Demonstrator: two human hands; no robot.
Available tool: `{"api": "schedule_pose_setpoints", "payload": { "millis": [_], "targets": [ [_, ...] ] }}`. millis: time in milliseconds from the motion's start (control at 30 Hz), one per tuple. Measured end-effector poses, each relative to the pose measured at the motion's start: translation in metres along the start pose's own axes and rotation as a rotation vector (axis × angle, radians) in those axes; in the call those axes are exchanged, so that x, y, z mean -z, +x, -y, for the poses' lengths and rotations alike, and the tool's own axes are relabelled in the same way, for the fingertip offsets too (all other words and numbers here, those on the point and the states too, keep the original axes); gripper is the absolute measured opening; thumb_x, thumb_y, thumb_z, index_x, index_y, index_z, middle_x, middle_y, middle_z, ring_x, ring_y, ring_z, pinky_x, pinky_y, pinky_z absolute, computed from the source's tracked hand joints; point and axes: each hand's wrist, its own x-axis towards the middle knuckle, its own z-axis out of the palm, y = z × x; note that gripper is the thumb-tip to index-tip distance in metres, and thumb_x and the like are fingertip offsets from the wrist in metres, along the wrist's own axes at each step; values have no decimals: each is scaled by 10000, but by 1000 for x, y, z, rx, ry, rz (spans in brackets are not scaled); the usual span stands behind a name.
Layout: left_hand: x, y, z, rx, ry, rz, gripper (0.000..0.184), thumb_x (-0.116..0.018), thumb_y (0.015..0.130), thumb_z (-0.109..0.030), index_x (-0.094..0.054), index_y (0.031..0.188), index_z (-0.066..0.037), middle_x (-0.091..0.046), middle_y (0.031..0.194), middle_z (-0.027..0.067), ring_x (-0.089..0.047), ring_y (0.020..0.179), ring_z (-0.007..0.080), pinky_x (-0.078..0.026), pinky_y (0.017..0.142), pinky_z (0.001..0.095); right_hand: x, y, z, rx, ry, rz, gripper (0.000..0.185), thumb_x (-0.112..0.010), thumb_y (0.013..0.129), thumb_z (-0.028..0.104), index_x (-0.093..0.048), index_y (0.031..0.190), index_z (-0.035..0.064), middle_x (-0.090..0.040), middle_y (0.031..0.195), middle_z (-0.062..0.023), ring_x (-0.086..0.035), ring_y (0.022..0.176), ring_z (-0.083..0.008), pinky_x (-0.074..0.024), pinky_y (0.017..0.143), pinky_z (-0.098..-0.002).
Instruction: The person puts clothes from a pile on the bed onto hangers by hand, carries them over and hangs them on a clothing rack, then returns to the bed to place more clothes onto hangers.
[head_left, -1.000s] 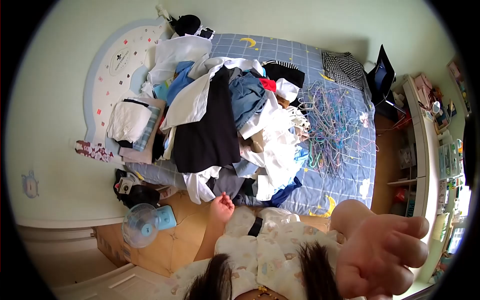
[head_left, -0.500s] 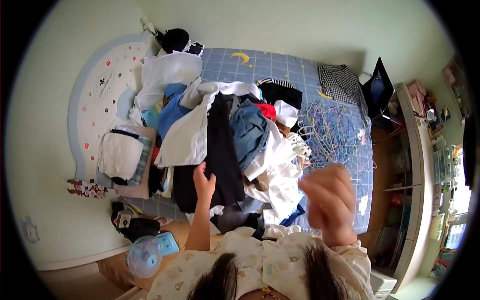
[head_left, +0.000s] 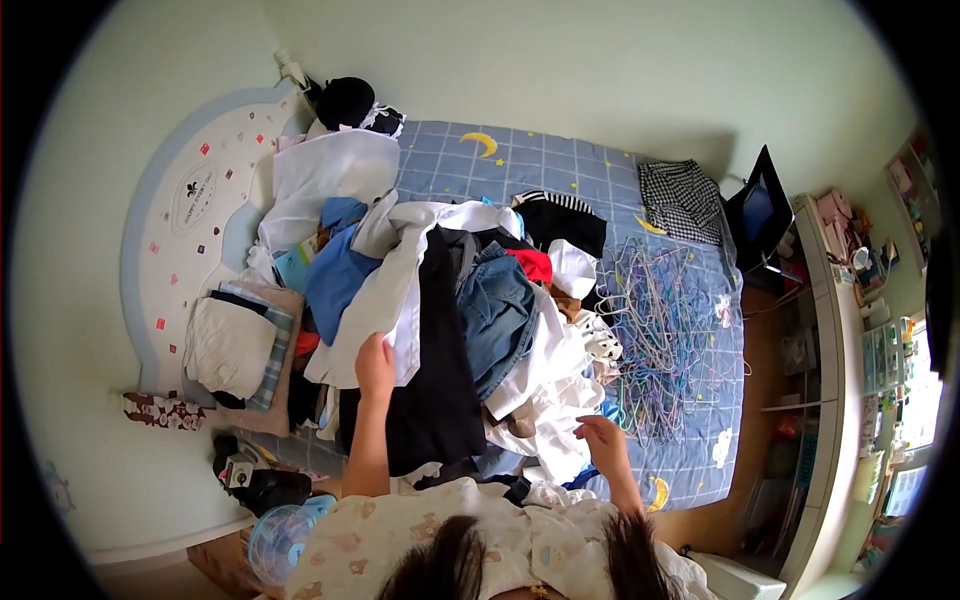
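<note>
My left hand [head_left: 375, 368] has its fingers closed on the lower part of a white garment [head_left: 352, 335], which lies over black cloth [head_left: 440, 390] on the heap. Fingers spread and holding nothing, my right hand [head_left: 604, 446] is just above the near right edge of the pile, beside white clothes [head_left: 555, 430]. Blue denim [head_left: 495, 318] lies in the middle of the heap, with a red piece [head_left: 531, 264] above it. A blue garment [head_left: 337, 280] is left of the white one.
Many tangled hangers [head_left: 655, 340] lie on the bed [head_left: 560, 155] right of the pile. Folded clothes [head_left: 232, 345] sit near the headboard [head_left: 185, 160]. A checked cloth [head_left: 682, 200] is at the far right, near a black screen [head_left: 760, 210]. A fan [head_left: 280, 545] stands at lower left.
My left hand has moved up from beside the pile and closed on the white garment. My right hand has come in from the lower right to the pile's edge. The view has shifted.
</note>
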Motion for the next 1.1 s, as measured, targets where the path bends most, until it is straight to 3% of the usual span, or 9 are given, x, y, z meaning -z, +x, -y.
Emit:
{"api": "schedule_pose_setpoints", "payload": {
  "millis": [167, 500, 567, 633, 667, 767, 900, 967, 1100],
  "targets": [
    [37, -14, -82, -276, -193, 69, 77, -569, 811, -52, -547, 884, -41, -587, 835, 148, -573, 796, 355, -468, 697, 446, -24, 35, -15, -71, 162, 191, 222, -508, 926, 92, -618, 1091, -7, -678, 890, -77, -646, 830, -151, -505, 749, -284],
    [93, -145, -228, -780, -710, 443, 192, -637, 764, -85, -576, 943, -52, -607, 915, 100, -607, 815, 296, -496, 715, 417, -98, 120, 7, -286, 646, 583, 610, -424, 952, 504, -479, 1293, 1, -578, 1235, -112, -475, 1206, -231, -372, 1002, -360],
    [93, -178, -244, -860, -763, 523, 181, -620, 780, -98, -568, 948, -53, -594, 925, 104, -604, 825, 297, -499, 730, 402, -95, 102, 47, -183, 591, 564, 544, -566, 912, 351, -485, 1230, -82, -581, 1208, -164, -573, 1075, -266, -458, 916, -374],
    [99, -199, -256, -865, -757, 810, 140, -572, 837, -122, -556, 963, -63, -581, 910, 90, -598, 817, 281, -493, 721, 371, -92, 101, 57, -367, 463, 433, 483, -623, 872, 218, -489, 1192, -119, -606, 1115, -213, -632, 935, -293, -527, 790, -397],
    [100, -208, -257, -861, -778, 805, 132, -573, 845, -133, -562, 955, -60, -580, 895, 92, -595, 812, 287, -489, 720, 375, -92, 96, 61, -372, 391, 309, 428, -592, 880, 99, -471, 1231, -115, -613, 1088, -218, -654, 879, -285, -557, 744, -380],
    [107, -218, -254, -763, -799, 972, 131, -571, 865, -152, -582, 944, -48, -588, 878, 102, -593, 818, 292, -486, 727, 368, -91, 91, 19, -201, 434, 198, 471, -631, 860, 149, -481, 1210, -130, -627, 1056, -211, -650, 898, -276, -552, 749, -375],
    [117, -201, -233, -489, -826, 1012, 154, -561, 883, -158, -607, 958, -32, -619, 899, 108, -607, 839, 262, -487, 745, 337, -57, 24, -5, -52, -21, 206, 453, -653, 853, 276, -594, 1068, -118, -652, 967, -189, -623, 779, -226, -503, 647, -355],
    [109, -183, -211, -371, -797, 797, 148, -565, 872, -122, -617, 980, -34, -638, 938, 100, -617, 853, 230, -486, 772, 310, -41, -15, -2, -207, -431, 331, 383, -651, 867, 278, -626, 1107, -19, -660, 927, -105, -589, 821, -168, -488, 699, -337],
    [88, -125, -170, -62, -662, 489, 169, -613, 834, -91, -613, 996, -43, -635, 923, 119, -617, 864, 272, -483, 774, 352, -21, -51, -79, -134, -278, 680, 449, -670, 840, 384, -651, 1059, -8, -668, 948, -87, -587, 865, -173, -468, 776, -330]
  ]
}}
